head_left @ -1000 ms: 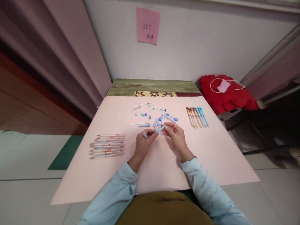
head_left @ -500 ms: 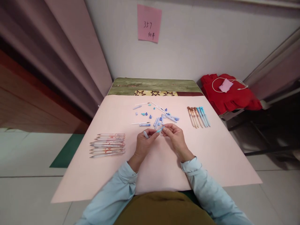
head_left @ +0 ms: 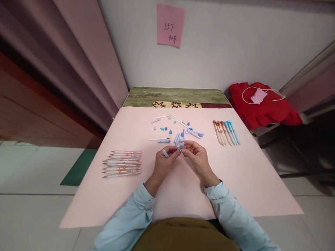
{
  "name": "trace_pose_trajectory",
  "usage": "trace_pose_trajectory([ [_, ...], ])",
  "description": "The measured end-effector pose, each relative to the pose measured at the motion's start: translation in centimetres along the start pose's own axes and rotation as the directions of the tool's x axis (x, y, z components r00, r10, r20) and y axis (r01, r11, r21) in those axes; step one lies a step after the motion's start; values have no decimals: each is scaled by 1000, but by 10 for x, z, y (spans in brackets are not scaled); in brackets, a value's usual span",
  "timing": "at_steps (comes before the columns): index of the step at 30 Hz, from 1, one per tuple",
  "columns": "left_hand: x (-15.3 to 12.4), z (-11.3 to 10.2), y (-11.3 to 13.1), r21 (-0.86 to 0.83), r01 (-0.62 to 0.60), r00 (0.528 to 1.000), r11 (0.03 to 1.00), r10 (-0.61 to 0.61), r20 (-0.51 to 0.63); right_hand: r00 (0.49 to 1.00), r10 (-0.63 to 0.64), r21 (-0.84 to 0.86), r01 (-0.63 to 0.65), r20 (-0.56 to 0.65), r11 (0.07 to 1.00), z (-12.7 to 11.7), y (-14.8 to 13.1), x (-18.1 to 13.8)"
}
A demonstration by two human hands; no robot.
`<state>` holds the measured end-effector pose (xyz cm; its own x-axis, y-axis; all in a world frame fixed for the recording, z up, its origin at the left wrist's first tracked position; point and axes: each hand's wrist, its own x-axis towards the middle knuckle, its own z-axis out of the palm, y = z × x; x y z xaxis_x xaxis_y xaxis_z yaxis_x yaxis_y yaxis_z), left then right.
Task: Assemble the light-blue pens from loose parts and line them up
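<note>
Blue pen piece: raised over the near-middle of the tabletop (head_left: 256, 184), between the two hands; blue pen piece (head_left: 180, 146) showing beyond the left thumb.
Left hand: left hand (head_left: 163, 162) closed, pinching the piece between thumb and fingers; a pale rounded end (head_left: 165, 153) sticks out on its other side. Whether both ends belong to one pen, I cannot tell.
Right hand: right hand (head_left: 197, 157) with fingers curled narrow, tips just beside the piece's right flank; contact cannot be confirmed.
Long axis: slanting away from the wearer and rightward; the piece lies left of the right fingertips, with the left hand nearer, being on it.
Loose parts: pen parts (head_left: 177, 138) scattered just beyond both hands.
Change since a second ago: piece tilted more steeply, where it lay flatter between both sets of fingertips; the whole view has shifted slightly.
</note>
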<state>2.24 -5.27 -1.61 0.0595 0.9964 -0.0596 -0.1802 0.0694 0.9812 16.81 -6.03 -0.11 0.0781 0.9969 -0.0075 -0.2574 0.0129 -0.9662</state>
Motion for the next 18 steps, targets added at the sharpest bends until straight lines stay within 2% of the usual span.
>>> trace_pose_trajectory([
  [3,0,-1,-2,23,29,1000,999,-29,-5,997,-50,-56,47,-54,997,-2,0,1],
  [5,-1,-1,-4,45,7,1000,999,-7,13,995,-63,-75,57,-76,996,-3,0,2],
  [10,-1,-1,-5,64,-39,999,997,37,36,995,1,14,0,-97,1000,-6,5,5],
  [15,-1,0,2,-37,44,999,998,-43,6,983,106,166,-81,-149,983,-8,6,6],
  [18,1,-1,5,-190,60,998,980,-57,18,973,122,238,-74,-194,969,-9,6,6],
])
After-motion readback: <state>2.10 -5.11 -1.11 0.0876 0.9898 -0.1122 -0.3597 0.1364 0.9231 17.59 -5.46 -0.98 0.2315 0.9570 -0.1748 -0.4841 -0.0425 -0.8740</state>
